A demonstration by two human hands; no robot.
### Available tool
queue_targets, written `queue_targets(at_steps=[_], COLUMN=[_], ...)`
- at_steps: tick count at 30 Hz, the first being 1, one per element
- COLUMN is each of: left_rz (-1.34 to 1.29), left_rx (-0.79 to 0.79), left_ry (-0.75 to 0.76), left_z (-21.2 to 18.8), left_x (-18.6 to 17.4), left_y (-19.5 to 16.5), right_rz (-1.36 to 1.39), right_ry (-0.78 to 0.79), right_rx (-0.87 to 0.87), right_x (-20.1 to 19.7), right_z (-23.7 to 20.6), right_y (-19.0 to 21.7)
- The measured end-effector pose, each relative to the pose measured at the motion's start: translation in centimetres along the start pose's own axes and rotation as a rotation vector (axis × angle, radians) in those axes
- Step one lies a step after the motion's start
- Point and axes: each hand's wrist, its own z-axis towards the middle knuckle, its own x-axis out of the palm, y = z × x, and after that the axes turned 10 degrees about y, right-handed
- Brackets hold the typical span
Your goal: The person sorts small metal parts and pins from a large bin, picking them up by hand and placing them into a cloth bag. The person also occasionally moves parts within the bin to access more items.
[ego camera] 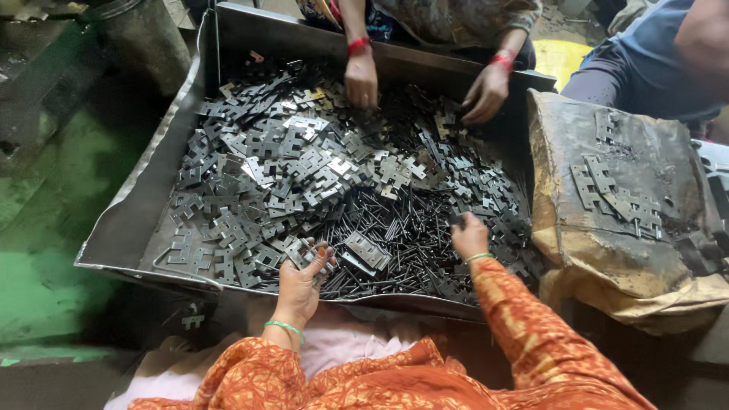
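Sorting stamped metal parts in a sheet-metal tray.

The tray point(129, 228) holds a heap of notched plates point(281, 159) and, nearer the wearer, thin pins point(395, 228). A sack point(607, 250) at the right carries laid-out plates. The left hand point(300, 285) grips a small stack of plates, fingers closed around it. The right hand point(469, 237) rests on the pins; its finger spread cannot be told. Judged step: gathering; next needs a clean pinch. Another person's hands point(361, 80) work opposite.

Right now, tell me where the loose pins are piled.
In the head view, the dark pins lie at the metal tray's near middle, between the left hand and right hand.
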Motion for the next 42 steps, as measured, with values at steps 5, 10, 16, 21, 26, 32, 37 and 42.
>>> queue_targets(at_steps=[5, 10, 16, 21, 26, 32, 37, 42], left_rz=[0.007, 0.008, 0.017, 0.004, -0.093, -0.166, -0.174, -0.038], left_rx=[-0.007, -0.008, -0.020, -0.038, -0.125, -0.227, -0.143, -0.101], left_ry=[0.000, 0.006, 0.002, 0.090, 0.217, 0.224, 0.230, 0.213], left_z=[-0.1, -0.1, -0.1, -0.5, -0.4, -0.5, -0.5, -0.9], left_x=[0.3, 0.5, 0.7, 0.7, 2.7, 4.8, 3.4, 3.8], left_y=[-0.1, -0.4, -0.5, -0.8, 0.8, 4.4, 4.9, 5.1], right_rz=[-0.236, -0.312, -0.310, 0.161, 0.735, 0.550, 0.422, 0.301], right_ry=[0.167, 0.236, 0.215, 0.339, 0.609, 0.633, 0.503, 0.337], right_rx=[0.097, 0.180, 0.077, 0.179, 0.095, -0.244, -0.686, -0.739], right_x=[1.7, 0.7, 0.9, -3.1, -6.0, -3.1, -2.8, -1.5], right_z=[-0.8, 0.1, 1.5, 2.7, 1.2, -4.9, -9.5, -11.0], right_y=[2.4, 5.0, 4.1, 1.4, 4.5, 13.3, 15.2, 13.6])
